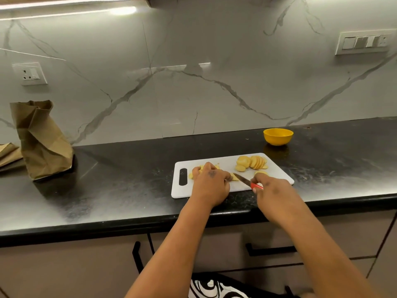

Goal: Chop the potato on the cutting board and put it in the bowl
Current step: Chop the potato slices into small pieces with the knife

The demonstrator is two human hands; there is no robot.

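Observation:
A white cutting board (227,188) lies on the black counter near its front edge. Several round potato slices (252,162) are fanned out at the board's far right. My left hand (209,183) curls over a piece of potato (234,178) on the board's left half, hiding most of it. My right hand (271,189) grips a red-handled knife (247,181), its blade pointing left toward the held potato. One more slice (261,173) peeks out just beyond my right hand. A yellow bowl (278,136) stands behind the board to the right, apart from it.
A crumpled brown paper bag (41,139) stands at the far left of the counter (120,183), with more brown paper (8,154) beside it. The marble backsplash carries a socket (30,73) at left and switches (365,42) at right. Cabinet handles (270,250) sit below the counter edge.

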